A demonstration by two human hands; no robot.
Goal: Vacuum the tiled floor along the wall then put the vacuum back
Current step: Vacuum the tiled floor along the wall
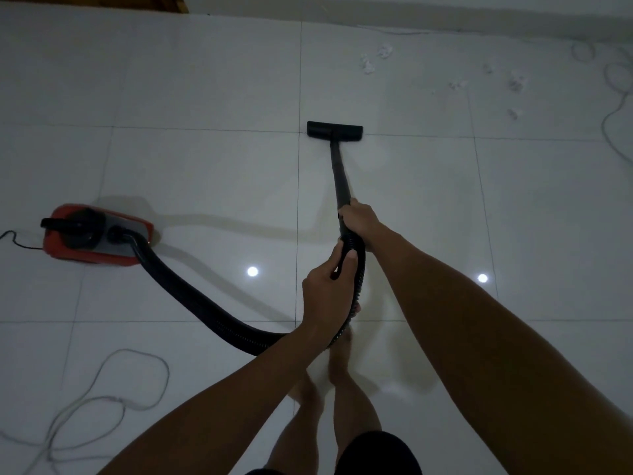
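Two hands hold the vacuum's black tube. The right hand (359, 219) is the farther one, fingers curled round the spot where the rigid wand (339, 169) meets the ribbed hose (191, 289). The left hand (329, 289) grips the hose just below it, nearer the body, thumb lying along the ribs; the two hands are close but not touching.

Beyond the right hand the wand runs straight out to the nozzle (334, 128), which lies flat on the floor (205, 80) across a grout line. Past the nozzle and off to the right of the hands, several white scraps (385, 51) are scattered near the wall (445, 8), apart from the nozzle. A pale cable (613, 97) snakes along the floor at the far right.

From the left hand the hose drops toward the person's bare feet, loops low, and climbs away to the left to the red canister (99, 234), which sits on the tiles well to the left of both hands. A thin black cord (13, 240) leaves the canister's far end. Another pale cable (113, 389) lies in loose coils near the body, below and left of the left forearm. Two bright ceiling lights are mirrored in the glossy tiles, one on each side of the hands.
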